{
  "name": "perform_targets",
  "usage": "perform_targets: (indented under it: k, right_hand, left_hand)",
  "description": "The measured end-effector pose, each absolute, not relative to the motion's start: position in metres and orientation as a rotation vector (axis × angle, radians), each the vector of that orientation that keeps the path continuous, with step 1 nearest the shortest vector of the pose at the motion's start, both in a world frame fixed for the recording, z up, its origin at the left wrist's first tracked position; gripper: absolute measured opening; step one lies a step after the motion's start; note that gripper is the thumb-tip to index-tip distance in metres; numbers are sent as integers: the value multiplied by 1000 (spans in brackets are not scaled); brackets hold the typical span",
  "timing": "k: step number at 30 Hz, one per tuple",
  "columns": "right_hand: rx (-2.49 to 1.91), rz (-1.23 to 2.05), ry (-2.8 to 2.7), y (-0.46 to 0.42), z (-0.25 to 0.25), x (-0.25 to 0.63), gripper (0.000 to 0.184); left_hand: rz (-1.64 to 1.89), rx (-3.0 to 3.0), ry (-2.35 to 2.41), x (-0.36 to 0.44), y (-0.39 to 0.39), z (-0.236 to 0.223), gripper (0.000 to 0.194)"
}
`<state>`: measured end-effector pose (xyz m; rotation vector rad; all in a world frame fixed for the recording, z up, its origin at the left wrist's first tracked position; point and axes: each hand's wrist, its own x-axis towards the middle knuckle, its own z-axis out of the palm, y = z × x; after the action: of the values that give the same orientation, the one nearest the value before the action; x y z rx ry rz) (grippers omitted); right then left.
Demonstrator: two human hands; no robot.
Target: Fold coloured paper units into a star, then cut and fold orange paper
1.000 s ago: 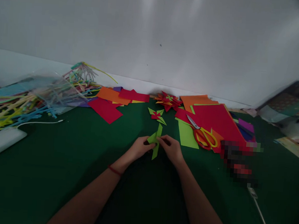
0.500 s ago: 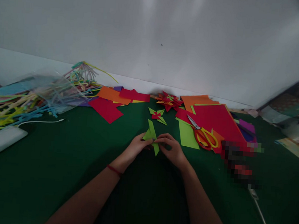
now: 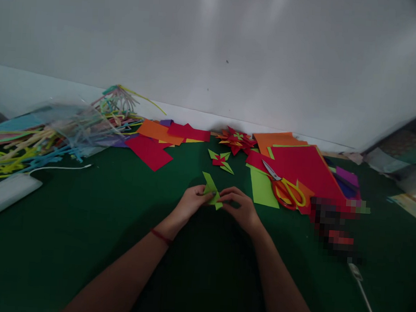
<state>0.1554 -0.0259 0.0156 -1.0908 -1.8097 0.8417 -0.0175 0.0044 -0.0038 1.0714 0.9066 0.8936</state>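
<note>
A folded strip of lime-green paper (image 3: 211,187) is held above the green tabletop. My left hand (image 3: 193,200) pinches it with the thumb on top; its other fingers are partly hidden behind the paper. My right hand (image 3: 239,205) has its fingertips closed on the paper's right edge. Just beyond the hands lies a small green and red folded-paper star (image 3: 220,159). Behind that sits a larger red, orange and green layered paper star (image 3: 235,140).
Scissors (image 3: 284,187) with red and yellow handles rest on red paper sheets (image 3: 300,167) at the right. Orange and red paper pieces (image 3: 151,153) lie left of centre. Colourful pipe cleaners (image 3: 52,135) in clear plastic and a white power strip (image 3: 9,194) are far left.
The green paper has turned and folded in closer to my hands, its lower end now shorter. Both hands stay in nearly the same place.
</note>
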Motion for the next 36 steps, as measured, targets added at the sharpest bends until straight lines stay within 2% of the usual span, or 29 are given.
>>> perform_targets:
  k: [10,14,22,36]
  right_hand:
    - [-1197,849,-1555,-26,11,141,12]
    - [-1261,907,-1502,-27,11,142,15]
    - [-1314,912,-1454,-27,10,143,19]
    - [-1282,859,-1418,-30,16,143,18]
  left_hand:
    - [1042,980,892,-9,0,-2,28]
    - [1096,1010,960,-9,-1,-2,24]
    - [1049,1046,997,-9,-3,3,19]
    - [970,941,871,-5,-8,9,27]
